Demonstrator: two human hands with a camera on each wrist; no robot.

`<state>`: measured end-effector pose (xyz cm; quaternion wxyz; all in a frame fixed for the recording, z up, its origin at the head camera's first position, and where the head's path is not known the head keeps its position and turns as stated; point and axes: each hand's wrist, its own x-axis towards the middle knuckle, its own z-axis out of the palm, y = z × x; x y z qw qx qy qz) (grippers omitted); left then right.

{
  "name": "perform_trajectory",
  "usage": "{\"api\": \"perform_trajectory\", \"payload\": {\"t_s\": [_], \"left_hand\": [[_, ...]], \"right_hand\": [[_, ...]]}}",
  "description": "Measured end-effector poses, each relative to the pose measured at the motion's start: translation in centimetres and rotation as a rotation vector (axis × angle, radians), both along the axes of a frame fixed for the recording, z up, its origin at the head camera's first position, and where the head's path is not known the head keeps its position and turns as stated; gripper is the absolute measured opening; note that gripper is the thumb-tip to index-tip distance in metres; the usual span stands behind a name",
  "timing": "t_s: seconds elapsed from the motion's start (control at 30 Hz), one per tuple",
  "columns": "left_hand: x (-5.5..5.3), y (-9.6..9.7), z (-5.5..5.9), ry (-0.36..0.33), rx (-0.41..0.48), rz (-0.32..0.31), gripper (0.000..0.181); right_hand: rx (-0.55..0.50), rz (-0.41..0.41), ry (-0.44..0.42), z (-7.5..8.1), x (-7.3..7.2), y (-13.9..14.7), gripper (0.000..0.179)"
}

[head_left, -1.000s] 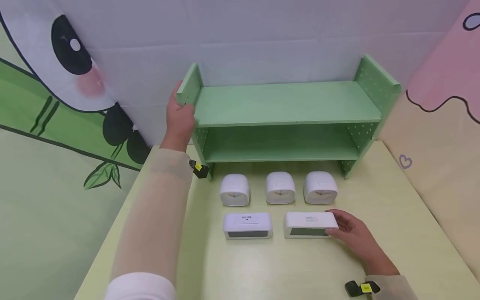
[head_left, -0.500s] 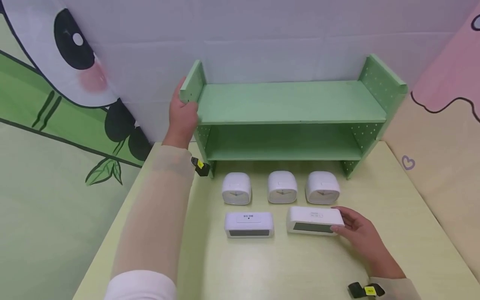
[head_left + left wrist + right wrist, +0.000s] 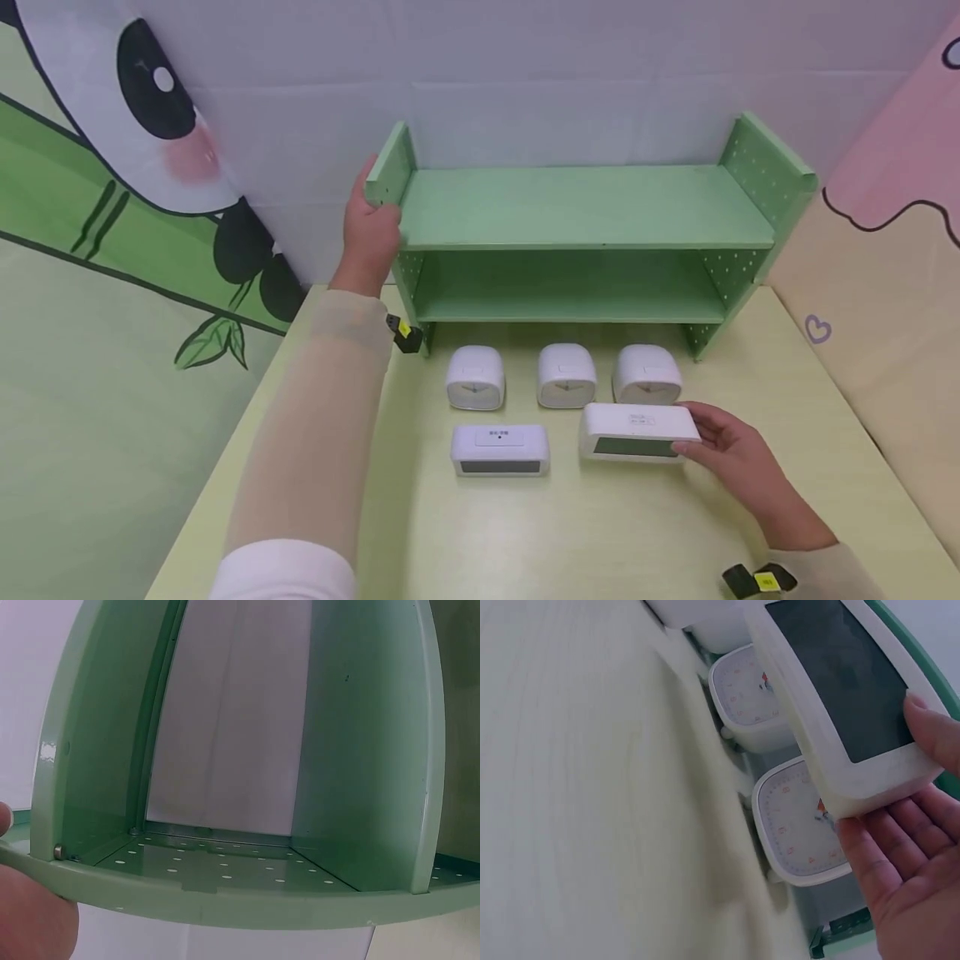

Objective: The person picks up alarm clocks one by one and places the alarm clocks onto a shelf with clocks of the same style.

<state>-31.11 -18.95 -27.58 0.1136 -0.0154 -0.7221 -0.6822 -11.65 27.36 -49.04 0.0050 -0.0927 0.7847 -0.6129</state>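
Observation:
My left hand [image 3: 369, 237] grips the upper left side panel of a green two-tier shelf [image 3: 585, 208]; the left wrist view shows a thumb and fingertip at the panel's edge. With my right hand [image 3: 738, 454] I pinch the right end of a white digital clock [image 3: 641, 423], thumb on its dark screen [image 3: 847, 675] and fingers behind and beneath. This clock is lifted off the table, slightly tilted. A second white digital clock [image 3: 500, 450] rests on the table to its left. Behind them stand three white rounded alarm clocks [image 3: 476, 377], the rightmost partly covered by the held clock.
The shelf stands at the back of a pale wooden table [image 3: 525, 542], against a light purple wall covering [image 3: 525, 83]. Cartoon-printed coverings [image 3: 112, 275] hang at the left and right. Perforated side panels close the shelf's ends.
My right hand has raised the right digital clock from the table and moved it slightly back and to the right. The left hand keeps its hold on the shelf.

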Motion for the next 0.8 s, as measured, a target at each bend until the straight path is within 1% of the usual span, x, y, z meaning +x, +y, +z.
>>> {"api": "perform_trajectory", "payload": {"t_s": [0.07, 0.13, 0.2, 0.27, 0.43, 0.57, 0.67, 0.8], "left_hand": [[-0.1, 0.0, -0.1, -0.003, -0.008, 0.003, 0.079], [-0.4, -0.2, -0.4, 0.001, -0.011, 0.005, 0.078], [-0.7, -0.4, -0.6, 0.003, -0.022, 0.009, 0.078], [-0.8, -0.6, -0.7, 0.005, -0.030, 0.017, 0.078], [-0.7, -0.7, -0.6, 0.002, -0.024, 0.027, 0.079], [-0.4, -0.5, -0.3, 0.000, -0.019, 0.024, 0.080], [-0.2, -0.3, -0.1, -0.001, -0.023, 0.024, 0.081], [-0.2, 0.0, -0.2, 0.005, -0.021, 0.013, 0.080]], "right_hand": [[0.003, 0.001, 0.002, 0.7, -0.2, 0.0, 0.053], [0.007, 0.001, 0.001, 1.5, -0.5, -0.1, 0.053], [0.024, 0.007, 0.000, 2.3, -0.9, -0.3, 0.054], [0.044, 0.016, 0.002, 3.1, -1.5, -0.5, 0.054], [0.093, 0.044, 0.004, 5.0, -3.1, -1.3, 0.055], [0.123, 0.058, 0.003, 7.0, -4.2, -2.0, 0.055], [0.142, 0.056, 0.007, 8.5, -4.9, -2.5, 0.055], [0.131, 0.042, 0.020, 10.4, -5.7, -3.2, 0.054]]}}
